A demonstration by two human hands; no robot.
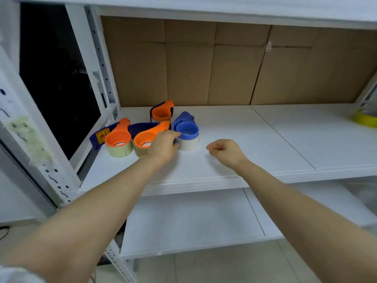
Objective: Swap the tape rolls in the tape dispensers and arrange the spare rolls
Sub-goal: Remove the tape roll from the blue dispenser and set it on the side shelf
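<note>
- Blue dispenser (186, 127) lies flat on the shelf, long axis front to back, nose toward the back.
- Left hand (163, 146) grips it; right hand (225, 153) is loosely curled and holds nothing.
- Yellow label (103, 135): writing unreadable.

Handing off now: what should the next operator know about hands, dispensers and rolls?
Left hand grips the blue dispenser at its white roll, on the shelf.
Right hand hovers beside it, loosely curled, holding nothing.
Three orange dispensers sit left of the blue one, each loaded.
A yellow roll lies at the shelf's far right.
No swap visibly done; all swaps and arranging remain.
</note>
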